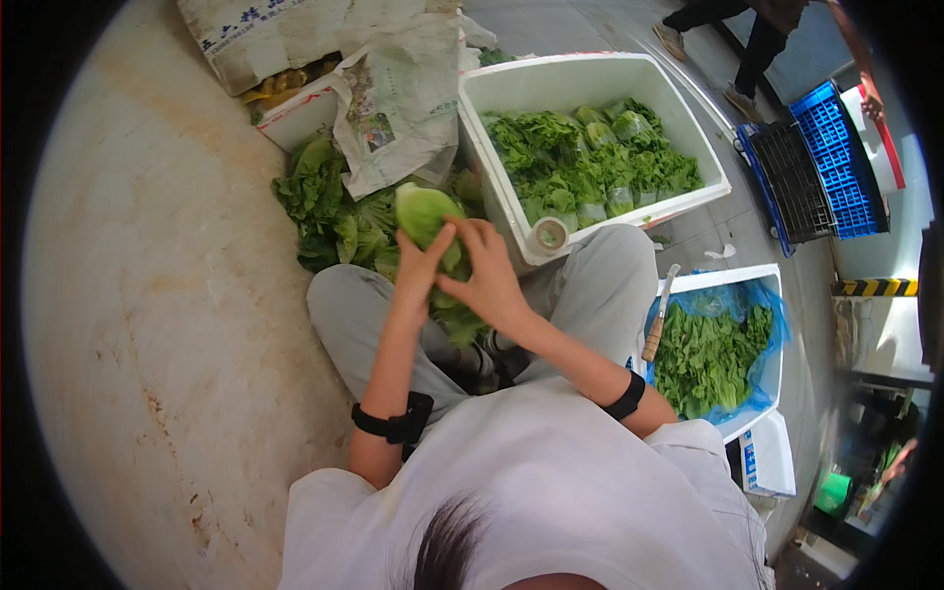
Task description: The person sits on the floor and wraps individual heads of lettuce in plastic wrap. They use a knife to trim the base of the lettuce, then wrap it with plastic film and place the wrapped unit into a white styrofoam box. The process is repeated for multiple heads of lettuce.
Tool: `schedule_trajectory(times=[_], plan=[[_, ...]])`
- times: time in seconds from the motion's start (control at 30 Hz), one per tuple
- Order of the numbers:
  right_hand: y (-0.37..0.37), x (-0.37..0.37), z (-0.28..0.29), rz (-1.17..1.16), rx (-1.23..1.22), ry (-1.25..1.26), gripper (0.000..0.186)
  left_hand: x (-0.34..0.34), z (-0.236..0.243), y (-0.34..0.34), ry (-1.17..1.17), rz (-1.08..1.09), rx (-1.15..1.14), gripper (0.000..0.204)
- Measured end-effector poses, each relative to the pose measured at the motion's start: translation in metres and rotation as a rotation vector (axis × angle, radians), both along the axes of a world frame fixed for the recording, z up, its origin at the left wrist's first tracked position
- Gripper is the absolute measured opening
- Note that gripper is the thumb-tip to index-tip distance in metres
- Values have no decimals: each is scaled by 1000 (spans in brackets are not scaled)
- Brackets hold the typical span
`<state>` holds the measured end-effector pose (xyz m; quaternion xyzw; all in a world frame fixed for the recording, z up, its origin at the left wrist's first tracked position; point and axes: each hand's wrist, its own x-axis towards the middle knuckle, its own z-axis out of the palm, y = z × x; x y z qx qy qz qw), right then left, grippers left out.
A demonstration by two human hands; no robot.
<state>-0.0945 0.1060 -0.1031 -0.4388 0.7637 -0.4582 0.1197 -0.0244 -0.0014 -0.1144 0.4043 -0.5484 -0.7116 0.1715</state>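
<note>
Over my crossed legs I hold a green head of leafy lettuce point(421, 208), its pale end up and loose leaves hanging below. My left hand point(418, 264) grips it from the left, and my right hand point(480, 273) is wrapped on it from the right. Behind it lies a pile of loose lettuce point(317, 221) under a crumpled paper sack point(388, 118). A white foam box point(708, 173) of bagged greens has a tape roll point(550, 233) on its near rim. A knife with a wooden handle point(651, 336) rests on the left edge of a smaller box point(769, 383) of greens.
A worn board surface point(147, 295) is at my left, with a cardboard box point(236, 44) at the back. At upper right, a person's legs point(752, 64) and hand stand near blue and black crates point(821, 133) on a trolley. A white box point(772, 457) lies at lower right.
</note>
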Motion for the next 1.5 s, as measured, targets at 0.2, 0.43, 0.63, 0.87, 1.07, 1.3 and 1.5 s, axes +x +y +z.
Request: schedule_trajectory(times=[0.2, 0.43, 0.63, 0.87, 1.07, 1.3, 1.5], plan=[[24, -18, 61, -27, -55, 17, 45, 5, -10, -20, 312, 23, 643, 48], [116, -7, 205, -66, -478, 707, 8, 1, -4, -18, 397, 36, 688, 39], [130, -30, 228, 233, -417, 963, 13, -6, 11, -14, 375, 9, 678, 37], [136, -36, 199, -121, -512, 886, 14, -11, 6, -14, 299, 46, 624, 37], [195, -104, 64, -733, 80, 226, 24, -10, 6, -13, 259, -20, 215, 59], [292, -108, -95, -903, 661, -315, 42, -2, 35, 1, 212, -63, -377, 85], [289, -105, -106, -959, 750, -90, 31, 1, 48, 8, 243, -98, -637, 95]])
